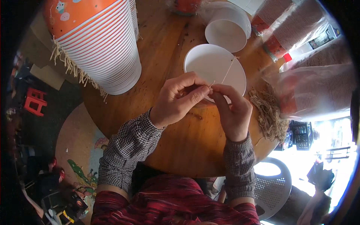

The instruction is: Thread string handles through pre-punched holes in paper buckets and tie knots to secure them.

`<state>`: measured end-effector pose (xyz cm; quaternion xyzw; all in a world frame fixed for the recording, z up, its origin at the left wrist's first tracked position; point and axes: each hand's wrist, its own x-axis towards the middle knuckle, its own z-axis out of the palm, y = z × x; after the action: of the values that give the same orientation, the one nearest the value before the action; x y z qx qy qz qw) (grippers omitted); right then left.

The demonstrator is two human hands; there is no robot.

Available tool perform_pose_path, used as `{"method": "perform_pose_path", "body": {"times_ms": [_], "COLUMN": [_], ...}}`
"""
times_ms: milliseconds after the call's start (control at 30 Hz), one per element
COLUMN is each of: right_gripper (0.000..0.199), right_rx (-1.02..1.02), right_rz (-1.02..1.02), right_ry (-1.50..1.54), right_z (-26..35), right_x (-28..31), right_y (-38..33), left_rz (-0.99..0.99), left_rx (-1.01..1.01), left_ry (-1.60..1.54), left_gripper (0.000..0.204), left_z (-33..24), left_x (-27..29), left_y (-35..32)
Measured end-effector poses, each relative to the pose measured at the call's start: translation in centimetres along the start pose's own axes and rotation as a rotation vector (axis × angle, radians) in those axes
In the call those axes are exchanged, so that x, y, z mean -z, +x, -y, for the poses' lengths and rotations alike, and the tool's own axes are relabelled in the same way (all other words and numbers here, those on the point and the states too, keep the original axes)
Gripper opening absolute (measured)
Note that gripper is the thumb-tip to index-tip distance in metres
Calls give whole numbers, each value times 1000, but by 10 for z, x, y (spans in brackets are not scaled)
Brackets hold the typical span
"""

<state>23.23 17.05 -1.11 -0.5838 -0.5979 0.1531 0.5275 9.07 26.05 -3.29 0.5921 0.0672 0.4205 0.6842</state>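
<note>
A white paper bucket (202,56) stands on the wooden table in front of me, its open mouth facing up. A thin beige cord (228,71) is fixed near the bucket's far right rim and runs taut across the opening to my fingers. My left hand (182,97) pinches the cord's end between thumb and forefinger, over the near rim. Right against it, my right hand (234,108) is closed on the same cord, fingertips touching the left ones. The exact spot where the cord meets the rim under my fingertips is hidden.
A tall stack of orange and white buckets (108,48) with dangling cords stands at the left. A bundle of loose cords (268,112) lies at the right. Plastic-wrapped bucket stacks (315,92) line the right side, and another white bucket (227,35) lies tipped behind.
</note>
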Motion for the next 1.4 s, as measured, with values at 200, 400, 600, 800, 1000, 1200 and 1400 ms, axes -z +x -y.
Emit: {"method": "perform_pose_path", "body": {"times_ms": [200,400,600,800,1000,1200,1400], "right_gripper": [10,11,6,13,12,11,13], "right_rx": [-15,-1,232,99,75,45,214], "right_rz": [-57,-117,-91,-156,-174,-194,-166], "right_ry": [-20,-8,-212,-71,-21,-6,-201], "right_z": [-2,-1,-3,-6,-12,-11,-14], "right_x": [0,-2,-8,-15,-15,-16,-8], "right_y": [-1,-2,-1,-4,-5,-6,0], "left_rz": [-20,-67,-168,-225,-218,-229,-106], "left_rx": [-66,-115,-70,-135,-384,-425,-10], "left_ry": [153,244,268,305,674,704,409], "left_gripper": [9,4,9,9,12,13,9], "left_z": [4,0,-4,3,7,7,-12], "left_x": [-3,-8,-6,-13,-8,-10,-8], "left_y": [-1,0,-1,-3,-1,-1,-6]}}
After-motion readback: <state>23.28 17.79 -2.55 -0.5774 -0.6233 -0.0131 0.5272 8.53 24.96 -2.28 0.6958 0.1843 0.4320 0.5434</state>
